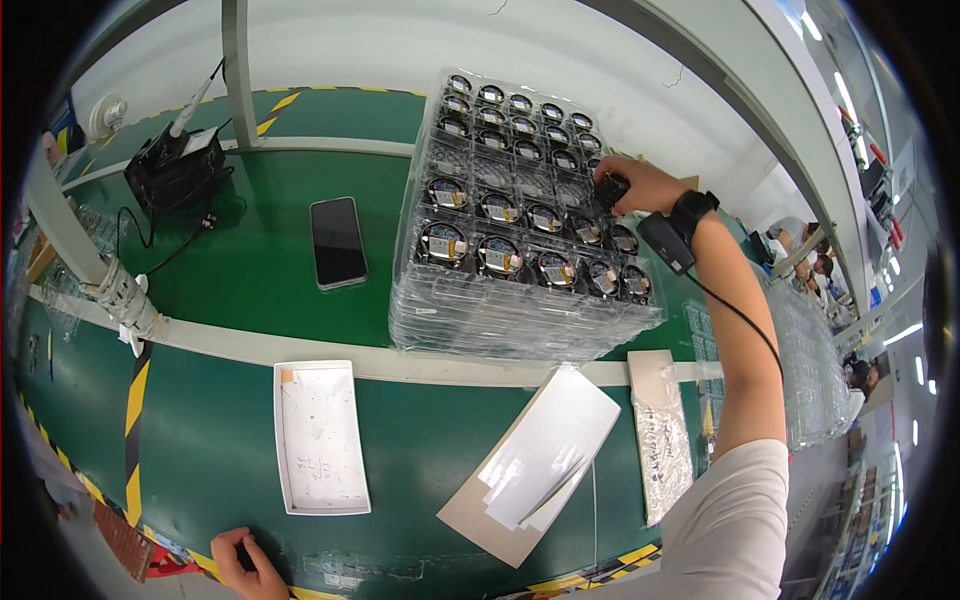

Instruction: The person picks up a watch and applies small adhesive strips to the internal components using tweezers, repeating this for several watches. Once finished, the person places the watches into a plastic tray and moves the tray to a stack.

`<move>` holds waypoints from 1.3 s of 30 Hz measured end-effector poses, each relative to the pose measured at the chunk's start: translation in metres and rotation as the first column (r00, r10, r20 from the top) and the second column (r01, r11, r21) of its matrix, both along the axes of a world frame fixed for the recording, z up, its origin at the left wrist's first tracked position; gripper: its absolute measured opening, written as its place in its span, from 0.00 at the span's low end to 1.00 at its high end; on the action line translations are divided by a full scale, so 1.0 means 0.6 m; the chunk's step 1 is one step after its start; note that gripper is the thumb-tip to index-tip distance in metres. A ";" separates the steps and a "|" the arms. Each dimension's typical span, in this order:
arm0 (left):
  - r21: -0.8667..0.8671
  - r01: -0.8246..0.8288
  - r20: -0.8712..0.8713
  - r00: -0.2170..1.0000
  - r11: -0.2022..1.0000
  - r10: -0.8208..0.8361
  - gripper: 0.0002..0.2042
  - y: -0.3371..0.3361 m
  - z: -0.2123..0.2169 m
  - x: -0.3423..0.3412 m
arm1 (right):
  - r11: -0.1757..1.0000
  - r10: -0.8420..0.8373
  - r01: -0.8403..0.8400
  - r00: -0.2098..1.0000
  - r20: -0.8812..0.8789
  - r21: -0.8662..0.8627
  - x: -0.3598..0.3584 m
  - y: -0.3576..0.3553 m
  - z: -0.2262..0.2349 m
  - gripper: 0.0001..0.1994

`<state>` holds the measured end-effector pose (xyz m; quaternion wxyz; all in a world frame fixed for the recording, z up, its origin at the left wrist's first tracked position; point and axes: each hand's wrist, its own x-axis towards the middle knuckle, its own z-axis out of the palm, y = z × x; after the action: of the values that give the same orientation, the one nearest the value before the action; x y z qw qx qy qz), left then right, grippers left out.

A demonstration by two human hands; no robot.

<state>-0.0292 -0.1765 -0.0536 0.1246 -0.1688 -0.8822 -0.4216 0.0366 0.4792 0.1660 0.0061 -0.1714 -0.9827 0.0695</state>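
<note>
My right hand (640, 186) reaches over the right side of a clear plastic tray (480, 160), its fingers closed on a small black part (610, 190). The far side of that part is hidden by my fingers. Round black units with small silver cells and wires, such as this round unit (499, 256), fill rows of the tray. One row across its middle has several bare pockets. The tray tops a stack of similar clear trays (490, 325). My left hand (245, 565) rests by the table's front edge, fingers loosely curled with nothing in them.
Left of the stack lies a phone (339, 243), with a black device with cables (175, 172) beyond. Nearer me are a white shallow box lid (322, 440), a cardboard piece with white sheets (530, 470) and a plastic-wrapped strip (658, 440). A metal frame post (238, 75) rises behind.
</note>
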 end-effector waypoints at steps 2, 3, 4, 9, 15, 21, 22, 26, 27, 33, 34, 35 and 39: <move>0.008 0.003 0.003 1.000 1.000 -0.003 0.02 0.003 -0.007 -0.002 | 0.998 -0.009 0.003 0.993 0.120 0.056 -0.009 0.000 0.006 0.27; 0.009 -0.005 -0.001 1.000 1.000 0.005 0.02 0.002 -0.008 -0.002 | 0.987 -0.076 0.040 0.969 0.236 0.153 -0.027 -0.018 0.017 0.27; 0.011 -0.014 -0.004 1.000 1.000 0.014 0.02 0.001 -0.010 -0.002 | 0.965 -0.153 0.065 0.928 0.340 0.255 -0.042 -0.037 0.027 0.27; 0.005 -0.012 -0.011 1.000 1.000 0.013 0.02 0.002 -0.010 -0.011 | 0.968 -0.164 0.073 0.908 0.386 0.240 -0.042 -0.038 0.023 0.26; 0.013 -0.062 0.015 0.998 0.998 0.062 0.02 -0.005 0.010 -0.008 | 0.995 -0.067 0.058 0.991 0.118 0.080 -0.017 -0.010 0.003 0.25; -0.006 -0.050 -0.085 0.995 0.999 0.049 0.03 0.003 0.004 -0.004 | 0.972 -0.160 0.116 0.963 -0.216 -0.204 0.070 0.087 -0.010 0.32; 0.009 -0.054 -0.122 0.991 0.999 0.054 0.02 0.001 -0.001 -0.001 | 0.960 -0.177 0.119 0.959 -0.221 -0.253 0.061 0.029 0.004 0.29; 0.056 0.007 -0.157 0.988 0.998 0.002 0.03 -0.004 0.008 -0.001 | 0.981 0.008 -0.075 0.935 -0.354 -0.178 0.080 -0.173 0.034 0.26; 0.049 0.016 -0.159 0.987 0.999 -0.008 0.03 -0.002 0.011 -0.001 | 0.972 0.093 -0.159 0.935 -0.343 -0.171 0.080 -0.237 0.035 0.25; 0.045 -0.023 -0.181 0.983 0.999 0.031 0.03 -0.010 0.021 0.005 | 0.820 0.533 -0.549 0.836 -0.133 -0.160 0.017 -0.520 -0.098 0.20; 0.068 -0.018 -0.187 0.982 0.998 0.030 0.03 -0.015 0.018 0.003 | 0.812 0.547 -0.551 0.833 -0.078 -0.189 0.006 -0.551 -0.129 0.20; 0.063 -0.007 -0.184 0.983 0.998 0.018 0.03 -0.018 0.019 0.004 | 0.820 0.542 -0.542 0.839 -0.055 -0.187 0.001 -0.572 -0.158 0.20; 0.063 0.053 -0.187 0.982 0.997 -0.040 0.03 -0.020 0.018 0.014 | 0.828 0.529 -0.536 0.844 -0.089 -0.164 0.015 -0.614 -0.218 0.20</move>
<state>-0.0210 -0.1886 -0.0430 0.2021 -0.2237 -0.8476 -0.4366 0.0457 0.1108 0.0354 -0.0099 0.1106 -0.9806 0.1616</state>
